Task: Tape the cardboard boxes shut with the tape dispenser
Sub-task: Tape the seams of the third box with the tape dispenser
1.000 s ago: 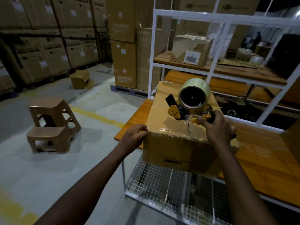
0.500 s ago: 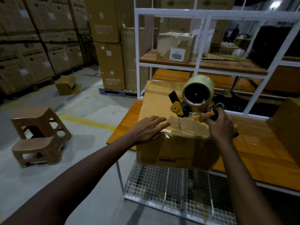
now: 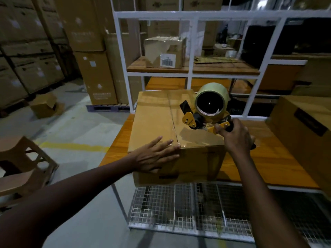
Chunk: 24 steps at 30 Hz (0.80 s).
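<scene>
Right hand [image 3: 234, 138], grip curled round yellow tape dispenser [image 3: 206, 111], just right of brown cardboard box [image 3: 152, 126] seam running away; left hand [image 3: 157, 156] flat.

Left hand [image 3: 157, 156] flat on the box's [image 3: 154, 119] near edge, right hand [image 3: 234, 138] gripping the dispenser [image 3: 206, 111] on top, box on the worktop [image 3: 268, 158].

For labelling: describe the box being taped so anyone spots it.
Find the wooden table before the white rack. The cardboard box stands at its near left corner. Unlike the box at right, it has the left hand flat on it and the tape dispenser on top.
</scene>
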Tool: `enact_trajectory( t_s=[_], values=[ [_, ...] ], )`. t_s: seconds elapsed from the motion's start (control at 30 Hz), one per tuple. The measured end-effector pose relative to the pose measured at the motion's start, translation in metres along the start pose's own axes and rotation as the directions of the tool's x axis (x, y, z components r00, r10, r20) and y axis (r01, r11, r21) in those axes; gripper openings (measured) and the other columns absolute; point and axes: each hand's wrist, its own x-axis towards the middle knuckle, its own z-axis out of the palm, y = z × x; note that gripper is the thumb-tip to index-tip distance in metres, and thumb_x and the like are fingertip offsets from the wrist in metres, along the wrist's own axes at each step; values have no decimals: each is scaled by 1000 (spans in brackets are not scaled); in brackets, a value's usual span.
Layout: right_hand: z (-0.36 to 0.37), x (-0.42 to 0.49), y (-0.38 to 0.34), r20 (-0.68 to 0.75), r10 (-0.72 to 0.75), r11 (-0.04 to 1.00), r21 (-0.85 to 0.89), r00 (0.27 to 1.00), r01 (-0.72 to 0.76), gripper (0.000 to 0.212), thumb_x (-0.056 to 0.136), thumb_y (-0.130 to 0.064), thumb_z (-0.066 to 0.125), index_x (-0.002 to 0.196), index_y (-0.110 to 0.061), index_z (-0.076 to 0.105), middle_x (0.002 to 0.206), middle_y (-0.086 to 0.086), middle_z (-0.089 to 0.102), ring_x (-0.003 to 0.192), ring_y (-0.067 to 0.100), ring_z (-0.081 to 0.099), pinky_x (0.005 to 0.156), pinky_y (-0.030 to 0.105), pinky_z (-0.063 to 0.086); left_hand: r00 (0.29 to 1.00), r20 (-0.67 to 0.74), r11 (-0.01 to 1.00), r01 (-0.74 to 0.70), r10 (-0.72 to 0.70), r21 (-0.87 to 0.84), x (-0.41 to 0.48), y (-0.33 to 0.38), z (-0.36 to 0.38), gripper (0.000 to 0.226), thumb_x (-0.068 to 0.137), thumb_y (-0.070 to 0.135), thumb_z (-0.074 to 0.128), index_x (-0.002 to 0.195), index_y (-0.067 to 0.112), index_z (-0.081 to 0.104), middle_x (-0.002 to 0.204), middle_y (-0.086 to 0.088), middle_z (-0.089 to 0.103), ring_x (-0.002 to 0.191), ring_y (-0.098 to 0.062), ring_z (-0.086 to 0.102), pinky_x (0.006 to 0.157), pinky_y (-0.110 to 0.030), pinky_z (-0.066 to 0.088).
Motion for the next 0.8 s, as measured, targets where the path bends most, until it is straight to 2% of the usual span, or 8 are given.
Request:
enact_trajectory(
  t_s=[0.13,0.23,0.37,0.47,0.53,0.6,0.7,0.8],
  values=[
    [-10,6,4,-37,13,1000,-3,999,-13,50,87,-58,57,111,-14,54,116,12,61,115,35,47,91,46,27,997,45,990,67,-62,-128,50,-6,-8,76,100,50,35,158,18,-3,166,-9,-3,147,-38,21,113,-55,30],
    [-17,9,5,-59,12,1000,5,998,-12,50,88,-56,57,112,-12,53,115,13,60,115,36,48,93,47,28,993,97,993,72,-63,-90,58,3,2,85,97,53,42,157,23,-10,165,-8,-8,141,-45,25,107,-54,37],
    [-19,10,15,-72,20,1000,11,997,-19,51,87,-59,56,111,-14,53,113,12,61,113,36,49,93,48,29,991,111,997,74,-71,-20,57,6,0,89,93,60,45,156,32,-12,163,-9,-20,146,-48,10,115,-63,22],
    [-23,13,26,-69,28,1000,11,997,-27,51,86,-60,56,109,-15,54,113,11,62,113,35,49,93,48,28,998,49,999,-40,40,10,67,11,-7,80,91,63,32,156,37,-10,164,-11,-15,148,-47,6,115,-67,15],
    [-26,17,33,-81,25,1000,10,996,-24,50,86,-60,56,107,-15,54,111,10,63,113,35,50,92,48,28,999,2,999,-48,48,21,86,11,-15,81,92,63,34,156,36,-8,165,-12,-8,148,-46,11,115,-66,17],
    [-30,21,39,-93,26,1000,14,995,-25,50,86,-61,56,106,-16,55,111,9,63,113,35,50,93,48,28,1000,-16,1000,20,-20,9,114,13,-24,83,93,61,40,156,33,-6,165,-12,-2,146,-46,17,114,-64,22],
    [-35,26,49,-110,41,999,26,993,-39,50,86,-62,55,107,-16,55,112,9,63,113,34,51,93,48,28,995,68,998,66,-67,21,145,24,-23,91,91,59,49,157,28,-6,165,-14,0,141,-47,24,106,-60,34],
    [-37,33,61,-112,41,999,33,993,-38,50,86,-62,56,106,-16,54,111,10,62,111,35,51,94,49,28,993,70,995,98,-100,32,147,32,-10,101,88,61,56,156,29,-12,164,-16,-4,136,-45,27,97,-55,39]
  ],
)
